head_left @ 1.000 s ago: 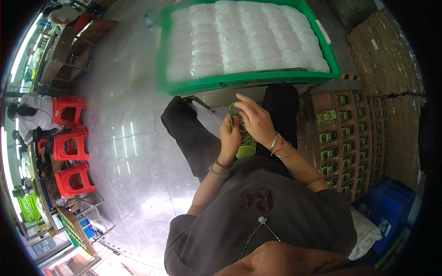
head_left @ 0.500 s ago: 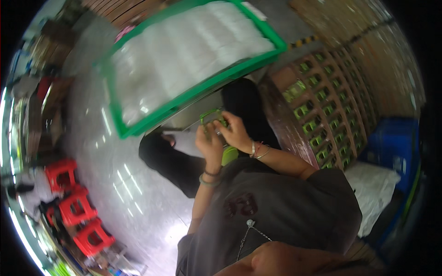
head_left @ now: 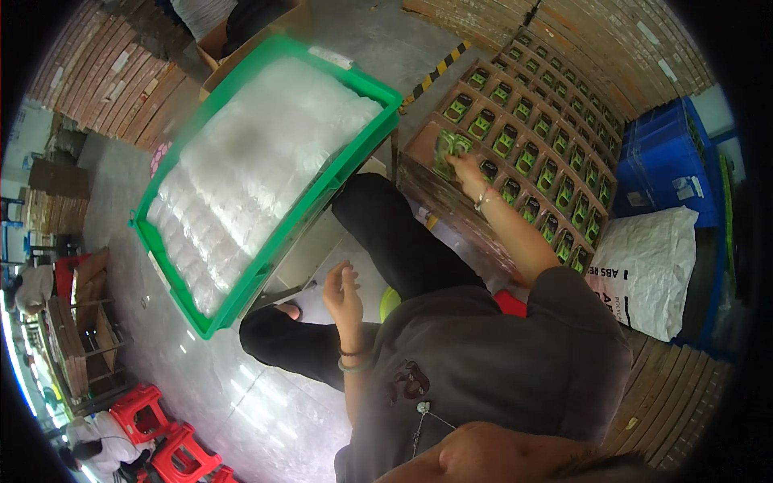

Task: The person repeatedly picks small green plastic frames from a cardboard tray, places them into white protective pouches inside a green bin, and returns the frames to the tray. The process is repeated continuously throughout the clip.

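Note:
My right hand [head_left: 467, 172] reaches out to the near left corner of a brown compartment tray [head_left: 419, 149]. Its fingers are closed on a light-green toy car shell [head_left: 460, 145], one of a few loose pieces lying together there; the fingertips are partly hidden. Rows of green-and-black toy cars [head_left: 506, 140] fill the tray's compartments. My left hand [head_left: 345, 294] hovers above my lap, fingers loosely bent and apart, with nothing in it. Just left of my knees stands a green crate [head_left: 241, 299] packed with clear plastic-wrapped goods [head_left: 266, 137].
Right of the tray are a blue bin [head_left: 668, 161] and a white printed sack [head_left: 648, 266]. Stacked brown boards [head_left: 121, 88] stand at the far left. Red stools [head_left: 181, 455] and a person in white [head_left: 105, 443] are at lower left. A lime-green rounded thing [head_left: 390, 303] shows between my legs.
My hands, together on a green frame-like part before, are now apart. The right has gone out to the tray; the left stays over my lap without the part. The view has turned rightward.

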### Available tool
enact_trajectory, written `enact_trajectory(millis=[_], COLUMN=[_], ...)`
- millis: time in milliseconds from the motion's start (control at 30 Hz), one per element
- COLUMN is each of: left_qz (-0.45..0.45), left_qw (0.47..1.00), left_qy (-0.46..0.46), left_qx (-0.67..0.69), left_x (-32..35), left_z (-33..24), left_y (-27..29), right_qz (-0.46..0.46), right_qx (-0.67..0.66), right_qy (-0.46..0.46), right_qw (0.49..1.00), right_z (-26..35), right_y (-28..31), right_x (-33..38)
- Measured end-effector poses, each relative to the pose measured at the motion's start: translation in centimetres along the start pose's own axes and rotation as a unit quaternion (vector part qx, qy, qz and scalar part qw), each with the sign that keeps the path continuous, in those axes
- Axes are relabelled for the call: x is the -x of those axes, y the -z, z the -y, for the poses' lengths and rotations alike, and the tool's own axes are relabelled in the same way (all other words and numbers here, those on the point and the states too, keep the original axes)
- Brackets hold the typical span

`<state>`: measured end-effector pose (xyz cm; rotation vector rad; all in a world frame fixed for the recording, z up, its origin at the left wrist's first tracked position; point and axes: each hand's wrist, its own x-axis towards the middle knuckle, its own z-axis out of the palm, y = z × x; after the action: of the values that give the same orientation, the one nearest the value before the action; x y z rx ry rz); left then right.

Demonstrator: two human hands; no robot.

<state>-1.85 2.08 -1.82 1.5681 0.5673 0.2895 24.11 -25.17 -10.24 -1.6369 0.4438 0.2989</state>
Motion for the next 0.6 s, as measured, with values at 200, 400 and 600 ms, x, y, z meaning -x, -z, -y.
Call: enact_trajectory(millis=[200,400,600], left_qz=[-0.015,-0.013,0.000], left_qw=[1.000,0.999,1.000], left_qy=[0.017,0.038,-0.015], left_qx=[0.015,0.008,-0.025], left_x=[1.1,1.2,0.9], left_z=[0.2,0.8,0.1], left_y=[0.3,0.6,0.5], right_qz=[-0.116,-0.040,-0.066], right_qx=[0.241,0.521,0.518], right_qy=[0.229,0.246,0.226], right_qw=[0.936,0.816,0.822], right_z=[-1.8,-2.7,0.5], right_y=[4.4,8.6,7.1], right_x=[-2.2,2.9,4.6])
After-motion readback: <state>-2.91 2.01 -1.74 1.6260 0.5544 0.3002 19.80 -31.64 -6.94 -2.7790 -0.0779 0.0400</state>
